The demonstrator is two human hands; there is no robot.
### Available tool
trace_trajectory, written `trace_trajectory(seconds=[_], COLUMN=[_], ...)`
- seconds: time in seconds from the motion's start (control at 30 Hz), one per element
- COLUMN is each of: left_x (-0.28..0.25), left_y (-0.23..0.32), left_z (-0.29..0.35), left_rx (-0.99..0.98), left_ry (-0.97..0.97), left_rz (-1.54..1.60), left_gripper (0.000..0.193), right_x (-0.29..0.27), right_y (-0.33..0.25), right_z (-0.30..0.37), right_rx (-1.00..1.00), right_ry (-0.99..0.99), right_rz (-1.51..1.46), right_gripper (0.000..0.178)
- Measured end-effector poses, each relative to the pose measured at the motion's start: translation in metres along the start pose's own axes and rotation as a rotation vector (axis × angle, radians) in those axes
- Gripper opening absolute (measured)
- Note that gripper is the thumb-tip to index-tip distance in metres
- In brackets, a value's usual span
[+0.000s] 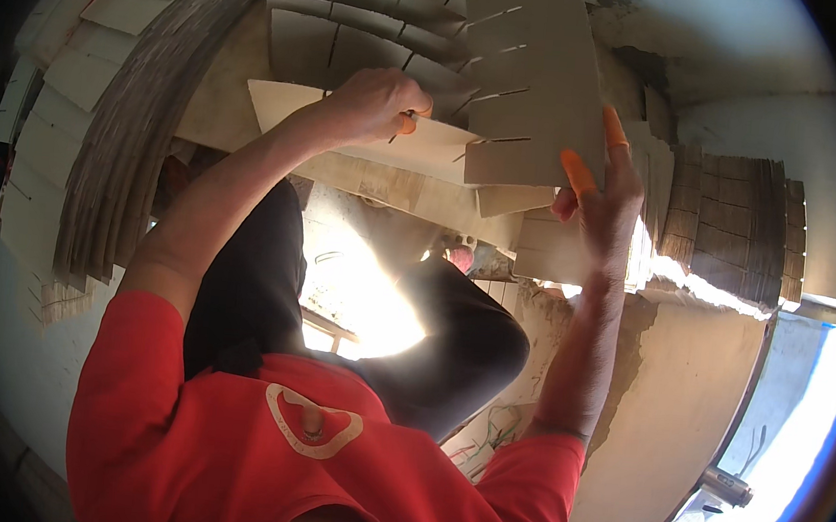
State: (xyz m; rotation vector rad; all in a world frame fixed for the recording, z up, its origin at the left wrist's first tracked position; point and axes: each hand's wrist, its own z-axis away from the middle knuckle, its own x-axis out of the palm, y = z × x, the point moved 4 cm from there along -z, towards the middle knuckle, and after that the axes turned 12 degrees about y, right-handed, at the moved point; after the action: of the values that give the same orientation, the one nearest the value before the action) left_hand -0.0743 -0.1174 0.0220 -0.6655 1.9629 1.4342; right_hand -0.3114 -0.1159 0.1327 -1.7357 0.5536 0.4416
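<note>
you have no labels, signs or screens before you, only packaging material; the grey slotted cardboard divider sheet stands tilted between your hands, cut with thin parallel slits; behind it more slotted cardboard sheets lie overlapped in a fan; a tall stack of cardboard sheets curves down your left side; brown bundled stacks sit at right.
</note>
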Motion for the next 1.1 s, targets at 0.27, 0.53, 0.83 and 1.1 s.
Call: trace_trajectory(seconds=[0.27,0.53,0.83,1.1], left_x=[-0.017,-0.011,-0.007,-0.007], left_y=[-0.004,-0.022,-0.028,-0.028], left_z=[-0.016,-0.037,-0.036,-0.036], left_rx=[0.320,0.151,0.134,0.121], left_ry=[0.468,0.259,0.275,0.288], left_rz=[-0.099,-0.226,-0.169,-0.141], left_gripper=[0.025,0.016,0.014,0.011], right_x=[0.004,0.004,0.025,0.042], right_y=[-0.002,0.003,0.020,0.025], right_z=[-0.003,-0.008,-0.023,-0.013], right_rx=[0.011,-0.006,0.037,-0.087], right_ry=[-0.060,-0.040,-0.254,-0.254], right_rz=[0.023,-0.024,-0.010,0.048], right_gripper=[0.057,0.056,0.054,0.058])
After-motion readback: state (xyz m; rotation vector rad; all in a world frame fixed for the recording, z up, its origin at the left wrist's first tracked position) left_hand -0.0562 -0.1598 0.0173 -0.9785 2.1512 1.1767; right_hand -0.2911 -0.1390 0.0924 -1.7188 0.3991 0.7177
